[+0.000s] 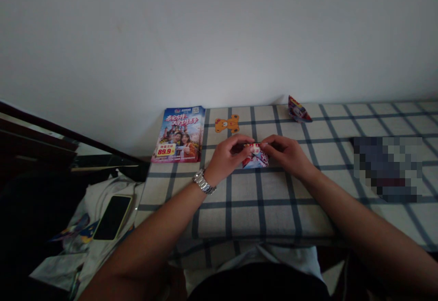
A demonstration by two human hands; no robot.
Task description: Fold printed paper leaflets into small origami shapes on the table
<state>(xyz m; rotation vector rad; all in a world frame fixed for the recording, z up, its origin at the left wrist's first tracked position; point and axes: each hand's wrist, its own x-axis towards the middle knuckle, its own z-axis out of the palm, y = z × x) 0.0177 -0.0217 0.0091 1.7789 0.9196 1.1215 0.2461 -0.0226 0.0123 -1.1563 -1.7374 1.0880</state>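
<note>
Between my two hands is a small folded flyer (256, 158), printed in red, pink and white, just over the checked tablecloth (236, 219). My left hand (230, 155), with a metal-band watch (204, 182) at the wrist, pinches the flyer's left edge between thumb and fingers. On the other side, my right hand (286, 154) grips the top right corner with its thumb and forefinger. A bear-shaped cutout or sticker (227, 124) lies flat on the cloth beyond my left hand.
A stack of printed flyers (179, 134) lies at the table's left end. Near the wall stands a folded paper piece (299, 110). A blurred-out dark object (386, 168) is on the right. Lower left, a phone (112, 217) rests on pale cloth beside the table.
</note>
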